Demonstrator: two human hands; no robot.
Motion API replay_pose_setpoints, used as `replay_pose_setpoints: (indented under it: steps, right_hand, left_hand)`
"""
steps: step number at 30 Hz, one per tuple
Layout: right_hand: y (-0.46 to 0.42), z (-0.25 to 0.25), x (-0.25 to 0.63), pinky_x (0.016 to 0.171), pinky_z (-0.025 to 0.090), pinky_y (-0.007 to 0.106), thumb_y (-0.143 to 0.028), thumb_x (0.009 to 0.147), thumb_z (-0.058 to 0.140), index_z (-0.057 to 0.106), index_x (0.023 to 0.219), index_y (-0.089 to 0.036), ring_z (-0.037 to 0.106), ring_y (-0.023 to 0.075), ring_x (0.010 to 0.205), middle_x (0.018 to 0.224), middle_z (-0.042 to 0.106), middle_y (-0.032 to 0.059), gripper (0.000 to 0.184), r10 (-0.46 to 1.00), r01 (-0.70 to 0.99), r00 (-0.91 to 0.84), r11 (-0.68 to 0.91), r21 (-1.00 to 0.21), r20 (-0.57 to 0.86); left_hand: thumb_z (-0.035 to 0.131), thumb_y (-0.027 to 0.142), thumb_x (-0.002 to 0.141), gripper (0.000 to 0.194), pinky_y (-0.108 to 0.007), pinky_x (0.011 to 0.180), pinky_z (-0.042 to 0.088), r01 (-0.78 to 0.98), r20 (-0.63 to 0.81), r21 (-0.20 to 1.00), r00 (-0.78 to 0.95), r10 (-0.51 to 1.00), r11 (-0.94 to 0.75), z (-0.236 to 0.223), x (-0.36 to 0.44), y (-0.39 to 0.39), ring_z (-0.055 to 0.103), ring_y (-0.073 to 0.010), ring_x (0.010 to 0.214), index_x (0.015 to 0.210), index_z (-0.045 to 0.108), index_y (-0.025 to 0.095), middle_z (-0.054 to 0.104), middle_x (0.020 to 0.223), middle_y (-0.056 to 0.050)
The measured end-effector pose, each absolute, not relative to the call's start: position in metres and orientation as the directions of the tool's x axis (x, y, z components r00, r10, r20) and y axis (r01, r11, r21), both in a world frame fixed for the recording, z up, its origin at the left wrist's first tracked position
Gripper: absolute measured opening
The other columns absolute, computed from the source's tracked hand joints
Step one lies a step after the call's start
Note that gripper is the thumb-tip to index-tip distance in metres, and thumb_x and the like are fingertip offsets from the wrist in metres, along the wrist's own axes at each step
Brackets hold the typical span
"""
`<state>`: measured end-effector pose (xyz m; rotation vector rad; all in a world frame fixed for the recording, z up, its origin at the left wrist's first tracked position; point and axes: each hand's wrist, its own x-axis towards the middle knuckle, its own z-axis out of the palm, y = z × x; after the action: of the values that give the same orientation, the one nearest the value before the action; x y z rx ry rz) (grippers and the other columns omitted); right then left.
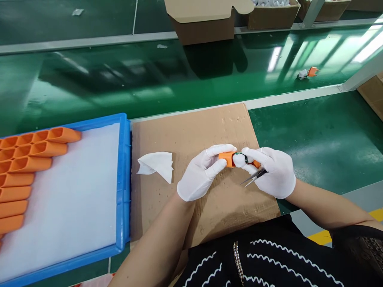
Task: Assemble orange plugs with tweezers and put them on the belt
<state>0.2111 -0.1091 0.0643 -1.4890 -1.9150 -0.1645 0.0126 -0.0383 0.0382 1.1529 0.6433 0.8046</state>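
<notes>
Above the cardboard sheet [191, 131], just clear of its surface, you hold a small orange housing [227, 159] between both gloved hands. Your left hand [202, 173] is closed on the housing's left end, thumb and forefinger pinching it. Your right hand [273, 171] grips the right end, where a dark component sits at the opening; what that component is cannot be told. The same right hand also has a pair of metal tweezers [253, 178] tucked against the palm, tips pointing down and left, away from the housing. Left of your hands, a crumpled white wipe [157, 164] lies on the cardboard. Further left, a blue tray [124, 179] with a white liner carries rows of orange housings [28, 163] stacked along its left side. Beyond the cardboard runs a green conveyor belt [149, 79], with one orange-and-white part [308, 73] lying on it at far right. Brown cartons [203, 24] stand behind the belt.
</notes>
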Motion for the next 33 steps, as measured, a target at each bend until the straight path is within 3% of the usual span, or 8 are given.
replay_pose_setpoints:
  steps: [16,25,27,30,33]
  right_hand:
    - [-0.115,0.068,0.203,0.051,0.03,0.029,-0.031,0.096,0.062,0.074,0.106,-0.022,0.053,0.0101,0.051,0.07,0.071,-0.0042,0.018,0.826,0.926,-0.093,0.277,-0.258,0.556]
    - [-0.119,0.073,0.201,0.049,0.027,0.028,-0.029,0.096,0.059,0.075,0.097,-0.024,0.038,0.0102,0.046,0.06,0.059,-0.0052,0.017,0.842,0.957,-0.101,0.228,-0.181,0.53]
    - [-0.122,0.074,0.199,0.048,0.026,0.03,-0.023,0.096,0.055,0.074,0.104,-0.024,0.036,0.0111,0.046,0.063,0.061,-0.004,0.021,0.863,0.969,-0.118,0.209,-0.133,0.492]
    - [-0.127,0.075,0.195,0.046,0.025,0.033,-0.012,0.09,0.05,0.064,0.13,-0.018,0.041,0.0133,0.048,0.076,0.068,0.0,0.044,0.917,0.977,-0.151,0.194,-0.083,0.369]
    - [-0.131,0.074,0.191,0.044,0.028,0.033,-0.017,0.083,0.057,0.051,0.146,-0.014,0.051,0.0139,0.055,0.1,0.071,0.0066,0.063,0.96,0.971,-0.154,0.191,-0.145,0.236]
  left_hand:
    - [0.071,0.03,0.091,0.028,-0.031,0.096,0.057,-0.23,0.074,0.97,0.582,0.81,0.077,0.037,0.012,-0.043,0.065,-0.019,0.11,0.118,0.075,0.034,0.071,0.121,-0.005]
    - [0.076,0.029,0.086,0.028,-0.031,0.092,0.059,-0.225,0.087,0.973,0.533,0.841,0.042,0.038,0.018,-0.048,0.069,-0.0199,0.106,0.114,0.078,0.032,0.073,0.119,-0.007]
    - [0.077,0.028,0.086,0.028,-0.03,0.096,0.057,-0.202,0.066,0.978,0.503,0.861,0.043,0.035,0.02,-0.051,0.068,-0.0188,0.108,0.113,0.078,0.032,0.074,0.119,-0.006]
    - [0.08,0.029,0.083,0.03,-0.029,0.097,0.057,-0.201,0.027,0.977,0.456,0.89,0.074,0.03,0.025,-0.056,0.069,-0.0184,0.108,0.113,0.078,0.032,0.074,0.119,-0.005]
    - [0.084,0.031,0.078,0.031,-0.031,0.099,0.056,-0.247,-0.028,0.96,0.388,0.921,0.133,0.027,0.03,-0.057,0.069,-0.019,0.109,0.109,0.08,0.031,0.075,0.118,-0.004]
